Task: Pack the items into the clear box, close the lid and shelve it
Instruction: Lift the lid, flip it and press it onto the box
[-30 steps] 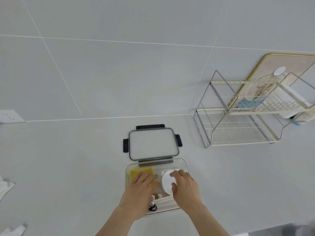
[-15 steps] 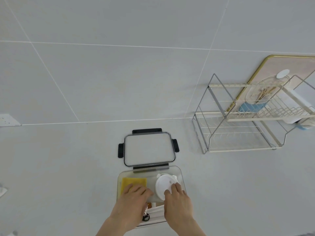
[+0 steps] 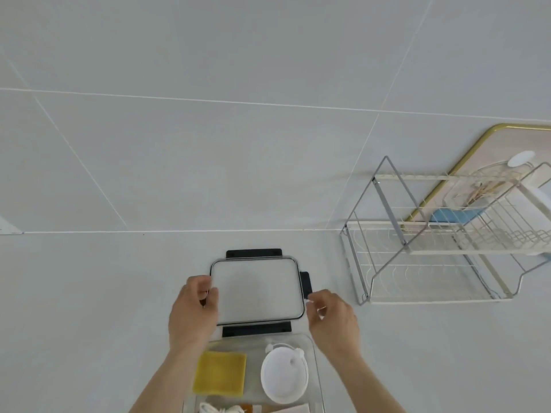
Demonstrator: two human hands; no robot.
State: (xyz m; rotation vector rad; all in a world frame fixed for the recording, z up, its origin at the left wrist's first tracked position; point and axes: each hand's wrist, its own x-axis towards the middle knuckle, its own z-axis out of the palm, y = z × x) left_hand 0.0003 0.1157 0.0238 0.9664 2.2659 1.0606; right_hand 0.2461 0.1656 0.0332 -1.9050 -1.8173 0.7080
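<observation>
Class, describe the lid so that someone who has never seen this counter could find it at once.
Start at the wire rack on the right and look left along the counter. Just beyond the open clear box lies a flat rectangular lid, between the left hand and the right hand. Only it has a dark rim and black clips.

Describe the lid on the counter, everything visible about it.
The lid is a clear rectangular panel with rounded corners and a dark rim, likely plastic. Black latch flaps show at its far, near and right edges; the left one is hidden. It lies flat on the pale counter, just beyond the open clear box. The left hand grips its left edge, fingers curled on the rim. The right hand is at its right edge by the side flap; contact there is unclear.
</observation>
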